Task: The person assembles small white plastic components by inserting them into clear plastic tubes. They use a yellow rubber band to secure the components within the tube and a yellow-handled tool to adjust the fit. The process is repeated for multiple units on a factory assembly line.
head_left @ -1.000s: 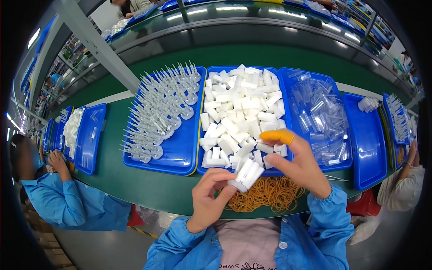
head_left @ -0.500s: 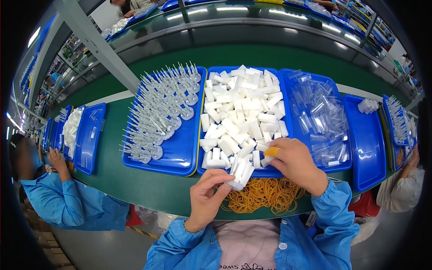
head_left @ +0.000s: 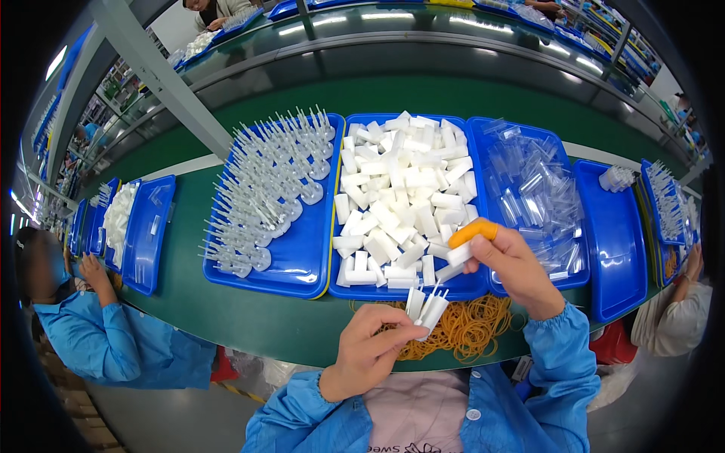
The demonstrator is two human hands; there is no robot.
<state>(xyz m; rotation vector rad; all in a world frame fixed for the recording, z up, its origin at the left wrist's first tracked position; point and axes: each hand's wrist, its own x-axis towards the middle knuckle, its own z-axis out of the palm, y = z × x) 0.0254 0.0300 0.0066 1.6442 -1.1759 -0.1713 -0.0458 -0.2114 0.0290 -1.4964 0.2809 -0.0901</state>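
Note:
My left hand (head_left: 364,352) pinches a small pronged plastic part with white foam blocks (head_left: 431,312) set against its thin prongs. It is held low over a heap of yellow-brown rubber bands (head_left: 477,329). My right hand (head_left: 522,273), with an orange finger cot (head_left: 473,232) on one finger, grips a single white foam block (head_left: 458,254) between thumb and fingers. That block is just above the near right corner of the middle blue tray (head_left: 333,284), which is heaped with similar white blocks (head_left: 408,181). The lower end of the pronged part is hidden by my left fingers.
On the left, a blue tray (head_left: 302,278) holds rows of translucent pronged parts (head_left: 276,181). To the right, another has clear plastic sleeves (head_left: 532,189). Beyond it is a blue tray (head_left: 615,249) with a small bundle. A person in blue (head_left: 91,332) sits left; another is at far right.
My right hand has lifted a foam block out of the middle tray and moved right and up. My left hand has moved slightly right and down, with the part's prongs now showing upward.

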